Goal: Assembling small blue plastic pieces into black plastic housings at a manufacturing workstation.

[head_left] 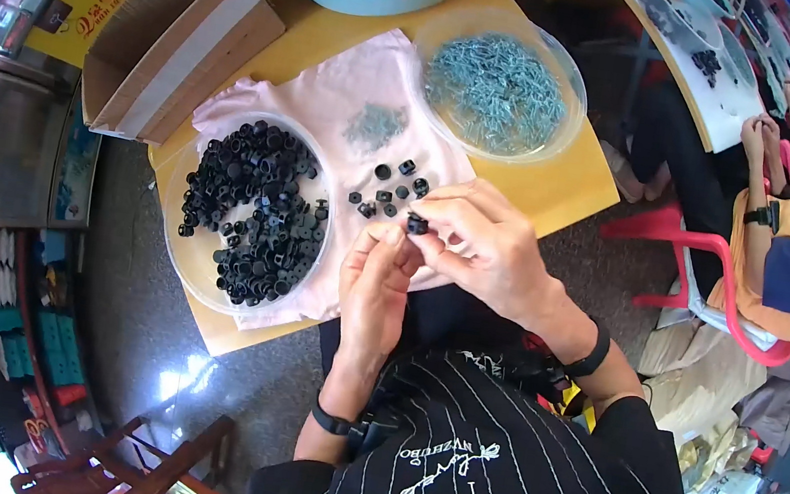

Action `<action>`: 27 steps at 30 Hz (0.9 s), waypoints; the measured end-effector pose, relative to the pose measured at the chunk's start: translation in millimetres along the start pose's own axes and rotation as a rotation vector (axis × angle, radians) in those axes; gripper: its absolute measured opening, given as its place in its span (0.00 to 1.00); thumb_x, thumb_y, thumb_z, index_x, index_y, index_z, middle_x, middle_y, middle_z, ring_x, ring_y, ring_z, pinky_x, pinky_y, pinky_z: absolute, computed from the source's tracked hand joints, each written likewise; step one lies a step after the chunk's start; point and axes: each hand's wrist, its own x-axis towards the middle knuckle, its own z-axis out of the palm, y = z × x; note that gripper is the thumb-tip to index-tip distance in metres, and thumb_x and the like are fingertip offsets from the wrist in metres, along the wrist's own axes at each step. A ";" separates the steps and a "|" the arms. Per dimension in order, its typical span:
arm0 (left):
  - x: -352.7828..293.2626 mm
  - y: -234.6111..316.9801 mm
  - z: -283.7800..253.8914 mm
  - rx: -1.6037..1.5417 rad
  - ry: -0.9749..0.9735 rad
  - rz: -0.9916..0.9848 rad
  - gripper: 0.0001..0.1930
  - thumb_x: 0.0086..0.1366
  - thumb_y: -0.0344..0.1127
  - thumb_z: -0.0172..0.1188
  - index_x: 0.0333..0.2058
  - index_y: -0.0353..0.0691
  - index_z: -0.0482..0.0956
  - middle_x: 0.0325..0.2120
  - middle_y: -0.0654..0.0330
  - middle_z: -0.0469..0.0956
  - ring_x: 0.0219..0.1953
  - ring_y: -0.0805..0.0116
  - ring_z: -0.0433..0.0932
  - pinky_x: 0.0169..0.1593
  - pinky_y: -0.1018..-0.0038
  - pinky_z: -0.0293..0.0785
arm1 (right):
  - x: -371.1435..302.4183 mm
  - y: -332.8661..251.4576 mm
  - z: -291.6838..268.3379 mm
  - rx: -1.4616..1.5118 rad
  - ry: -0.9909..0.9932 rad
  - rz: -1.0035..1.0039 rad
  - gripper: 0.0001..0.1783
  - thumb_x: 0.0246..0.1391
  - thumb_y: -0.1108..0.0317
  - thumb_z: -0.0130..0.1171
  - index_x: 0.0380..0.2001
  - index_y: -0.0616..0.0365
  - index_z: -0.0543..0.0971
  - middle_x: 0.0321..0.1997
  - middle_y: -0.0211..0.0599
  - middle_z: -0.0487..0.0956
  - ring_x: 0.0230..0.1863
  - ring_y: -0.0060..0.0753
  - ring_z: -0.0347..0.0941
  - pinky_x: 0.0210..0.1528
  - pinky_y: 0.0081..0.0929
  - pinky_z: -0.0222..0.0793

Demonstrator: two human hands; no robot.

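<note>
Between the fingertips of my right hand (pixel 486 245) is a small black plastic part (pixel 417 223), round and knob-like. My left hand (pixel 378 280) meets it from the other side, thumb and forefinger closed close against it; whether they grip something of their own is hidden. Just beyond my hands, several loose black parts (pixel 385 173) lie on a pink cloth (pixel 374 72). To their left stands a clear round tray (pixel 173 261) heaped with similar black pieces (pixel 263 178). A small pile of screws (pixel 377 124) rests farther back on the cloth.
A clear round tub (pixel 574 121) of bluish screws (pixel 498 90) stands at the back right of the yellow table (pixel 585 188). Behind are a pale blue basin (pixel 379 4) of black parts and a cardboard box (pixel 191 47). At right, people work near a red chair (pixel 686 258).
</note>
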 end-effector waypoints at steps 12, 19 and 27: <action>-12.8 16.5 -11.9 1.160 0.095 0.253 0.07 0.65 0.27 0.60 0.40 0.31 0.81 0.27 0.59 0.79 0.25 0.78 0.74 0.30 0.82 0.70 | 161.3 65.6 -28.2 -0.227 0.246 -0.037 0.14 0.51 0.66 0.64 0.40 0.61 0.81 0.33 0.40 0.81 0.31 0.34 0.76 0.35 0.30 0.71; -12.4 16.1 -16.0 1.265 0.044 0.250 0.07 0.65 0.27 0.60 0.40 0.30 0.80 0.26 0.63 0.78 0.26 0.80 0.74 0.31 0.84 0.71 | 177.5 102.4 -18.8 -0.531 0.234 -0.082 0.13 0.50 0.67 0.65 0.38 0.60 0.81 0.31 0.40 0.81 0.31 0.35 0.76 0.34 0.30 0.71; -12.8 14.5 -24.3 1.279 0.002 0.263 0.07 0.65 0.28 0.60 0.40 0.30 0.80 0.28 0.62 0.77 0.26 0.79 0.73 0.32 0.83 0.70 | 46.5 31.0 11.5 -0.385 -0.410 0.004 0.07 0.46 0.68 0.64 0.25 0.56 0.76 0.31 0.34 0.73 0.35 0.37 0.76 0.39 0.34 0.73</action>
